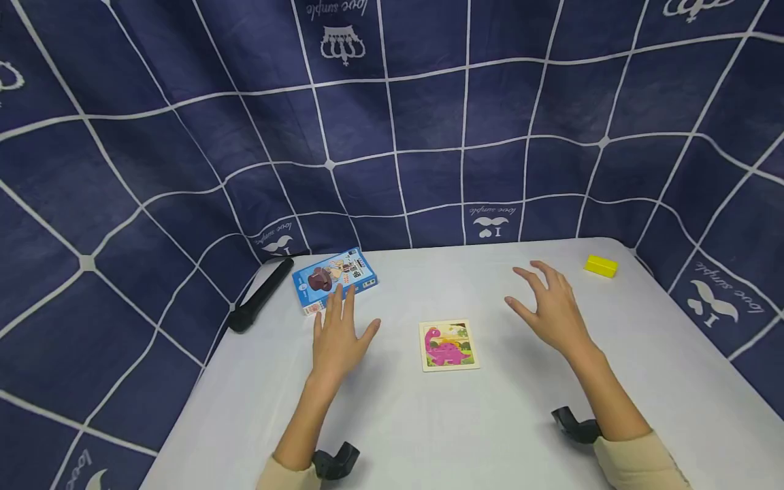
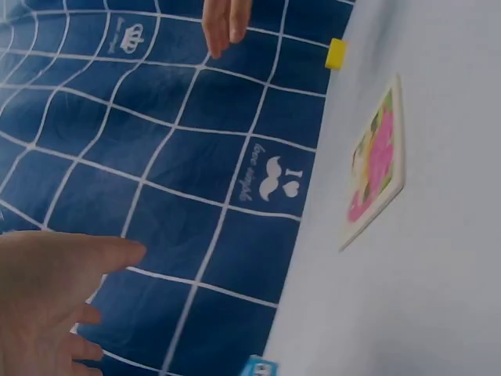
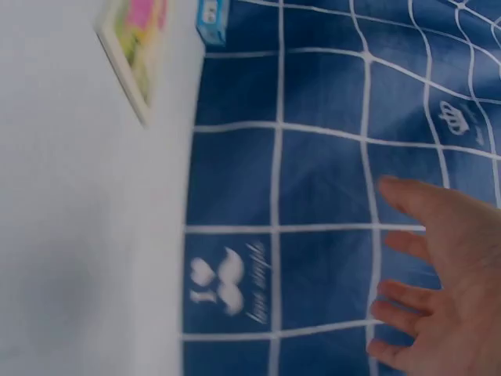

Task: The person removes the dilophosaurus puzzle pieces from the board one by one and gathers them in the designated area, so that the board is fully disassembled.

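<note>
Holds left grip [image 1: 337,340] and right grip [image 1: 556,314] wide and empty, flanking dinosaur picture tile [image 1: 450,346] on worktop [image 1: 441,435], apparently for balanced two-sided reach.

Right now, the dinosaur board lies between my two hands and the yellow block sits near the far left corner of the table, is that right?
Not quite: the head view shows the yellow block near the far right corner of the table, not the left. The dinosaur board does lie between your left hand and right hand.
</note>
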`<state>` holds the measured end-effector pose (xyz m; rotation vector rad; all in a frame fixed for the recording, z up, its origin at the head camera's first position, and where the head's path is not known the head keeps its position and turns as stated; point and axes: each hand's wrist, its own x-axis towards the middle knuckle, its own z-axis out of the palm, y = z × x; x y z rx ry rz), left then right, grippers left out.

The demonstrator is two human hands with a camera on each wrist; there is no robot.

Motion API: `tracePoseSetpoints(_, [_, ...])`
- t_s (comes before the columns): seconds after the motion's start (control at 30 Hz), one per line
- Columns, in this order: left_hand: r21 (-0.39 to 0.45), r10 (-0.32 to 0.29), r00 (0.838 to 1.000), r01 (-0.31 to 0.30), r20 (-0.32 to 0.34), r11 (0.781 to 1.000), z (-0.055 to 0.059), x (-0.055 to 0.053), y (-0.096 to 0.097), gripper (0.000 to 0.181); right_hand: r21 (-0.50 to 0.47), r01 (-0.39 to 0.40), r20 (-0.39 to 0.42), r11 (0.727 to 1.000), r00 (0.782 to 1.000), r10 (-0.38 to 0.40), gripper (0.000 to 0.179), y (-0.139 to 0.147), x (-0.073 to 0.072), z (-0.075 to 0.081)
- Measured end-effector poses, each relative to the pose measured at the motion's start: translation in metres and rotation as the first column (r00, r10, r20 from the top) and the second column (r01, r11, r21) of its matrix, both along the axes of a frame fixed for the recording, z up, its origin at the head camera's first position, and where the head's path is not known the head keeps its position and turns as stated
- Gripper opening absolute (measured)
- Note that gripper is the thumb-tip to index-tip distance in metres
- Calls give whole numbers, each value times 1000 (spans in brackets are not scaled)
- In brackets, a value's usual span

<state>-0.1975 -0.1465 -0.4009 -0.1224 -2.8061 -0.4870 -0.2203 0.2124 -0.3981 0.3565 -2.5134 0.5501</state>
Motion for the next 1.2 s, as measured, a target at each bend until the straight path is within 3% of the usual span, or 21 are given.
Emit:
tracePoseSetpoints(0.33, [246,-9,1000,12,-16,969,-54,2,29,73,-183,-137,77,974,985,154,45,-40,-13,-49])
tracePoseSetpoints(0.5, [312,-77,996,62,34,948,-77,-4,40,69,-235,-220,168,947,950,263,42,-57,-24,-71])
tracePoseSetpoints(0.73, [408,-194,976,140,96,902,-98,-18,56,63,-319,-279,264,906,891,368,37,-75,-38,-94])
tracePoseSetpoints(0.9, [404,-255,964,206,72,892,-106,-27,65,61,-341,-324,262,882,868,421,36,-88,-49,-103])
tracePoseSetpoints(1.07, [320,-277,959,247,53,915,-112,-33,68,63,-373,-335,282,866,848,449,35,-98,-57,-111])
tracePoseSetpoints(1.2, [234,-293,954,272,60,933,-114,-35,67,66,-384,-326,294,864,844,449,30,-101,-59,-113])
